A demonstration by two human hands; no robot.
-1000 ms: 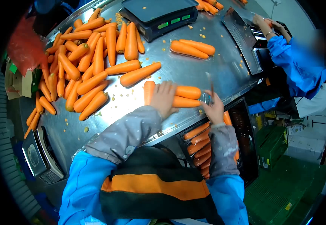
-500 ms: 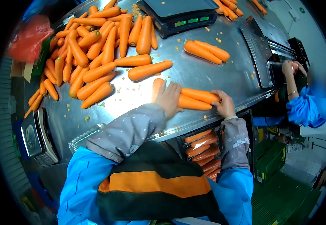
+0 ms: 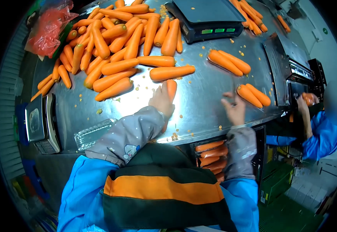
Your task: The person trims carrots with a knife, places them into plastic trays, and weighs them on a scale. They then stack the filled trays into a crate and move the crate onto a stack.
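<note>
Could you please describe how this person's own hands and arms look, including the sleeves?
The left hand and right hand wear no gloves. Grey oversleeves cover the forearms; the left one shows pale dots and a whitish-blue cartoon figure. Further up are bright blue sleeves. The right oversleeve's pattern is too blurred to read.

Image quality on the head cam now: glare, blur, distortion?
Head view: white glare on the metal table around the left hand; right hand fingers motion-blurred; wide-angle bending of the table edge, black corners; co-worker's head smeared, loose carrots fairly crisp.
</note>
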